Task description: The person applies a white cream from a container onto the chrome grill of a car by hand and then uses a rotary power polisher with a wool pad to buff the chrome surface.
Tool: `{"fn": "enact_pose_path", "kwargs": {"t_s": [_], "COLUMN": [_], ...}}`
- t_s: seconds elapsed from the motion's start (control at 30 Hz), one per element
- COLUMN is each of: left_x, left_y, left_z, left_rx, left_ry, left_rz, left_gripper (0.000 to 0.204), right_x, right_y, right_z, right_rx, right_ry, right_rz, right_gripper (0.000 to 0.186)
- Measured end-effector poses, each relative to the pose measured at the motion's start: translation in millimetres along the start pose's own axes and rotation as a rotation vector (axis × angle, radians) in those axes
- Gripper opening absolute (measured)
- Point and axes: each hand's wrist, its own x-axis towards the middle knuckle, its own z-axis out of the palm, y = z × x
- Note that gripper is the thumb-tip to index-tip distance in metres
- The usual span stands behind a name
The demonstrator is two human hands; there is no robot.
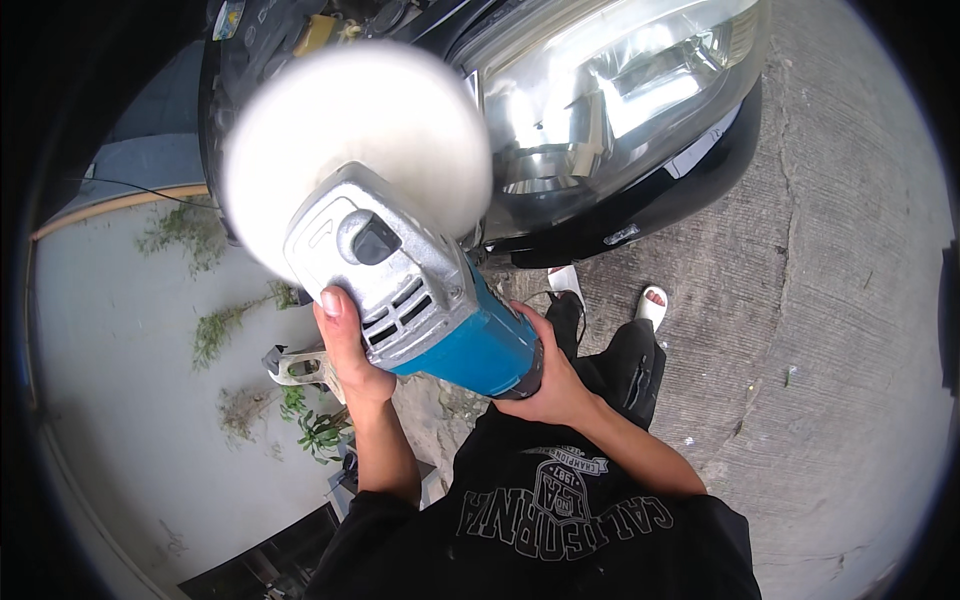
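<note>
A blue-and-silver electric polisher (pixel 465 350) is held up in both my hands, its round white pad (pixel 350 115) at the far end. The pad's rim is smeared, as if spinning. My left hand (pixel 350 350) grips the left side of the metal head, thumb on top; its other fingers are hidden. Around the rear of the blue body wraps my right hand (pixel 555 380), its fingers mostly underneath. Just right of the pad lies a car's headlight (pixel 610 110), glossy with bright reflections. Whether the pad touches the car, I cannot tell.
A black bumper (pixel 640 220) curves below the headlight. Engine parts (pixel 310 35) show behind the pad. Ribbed concrete floor (pixel 830 330) stretches to the right. On the left are a pale wall (pixel 120 350), a stool-like white piece (pixel 305 368) and green plants (pixel 322 432). My feet stand near the bumper.
</note>
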Motion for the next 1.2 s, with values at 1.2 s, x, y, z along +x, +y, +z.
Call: {"fn": "enact_pose_path", "kwargs": {"t_s": [1.2], "left_x": [-43], "left_y": [-80], "left_z": [-52], "left_rx": [-0.294], "left_ry": [0.39], "left_rz": [-0.093], "left_gripper": [0.065], "right_x": [3], "right_y": [8], "right_z": [-15], "right_rx": [-0.276], "right_ry": [-0.328], "right_rz": [0.165], "right_gripper": [0.101]}}
